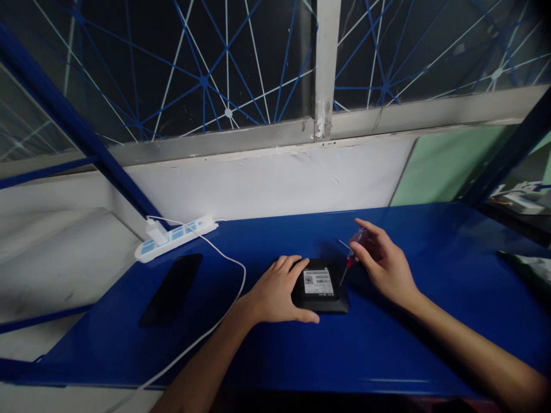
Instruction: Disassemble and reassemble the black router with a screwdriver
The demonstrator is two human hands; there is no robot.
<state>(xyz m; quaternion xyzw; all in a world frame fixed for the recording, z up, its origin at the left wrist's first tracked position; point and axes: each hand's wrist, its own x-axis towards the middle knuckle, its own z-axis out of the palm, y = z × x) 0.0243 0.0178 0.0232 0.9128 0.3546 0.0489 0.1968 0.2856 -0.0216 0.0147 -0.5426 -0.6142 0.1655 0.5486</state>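
A flat black device (340, 305) with rounded corners lies on the blue table, a white printed label (318, 283) facing up. My left hand (278, 289) grips its left side, fingers over the far edge and thumb along the near edge. In my right hand (385, 261) is a screwdriver (349, 263) with a see-through handle and a red collar. It tilts down to the left, its tip at the right part of the device; whether it sits in a screw is too small to tell. A thin metal rod (343, 245) shows just left of the handle.
Left of the device lies a black phone (172, 289). A white power strip (178, 238) with a charger (156, 230) stands at the back left, and its white cable (235, 261) runs across the blue table (413, 355). Blue frame posts (512, 155) flank the table.
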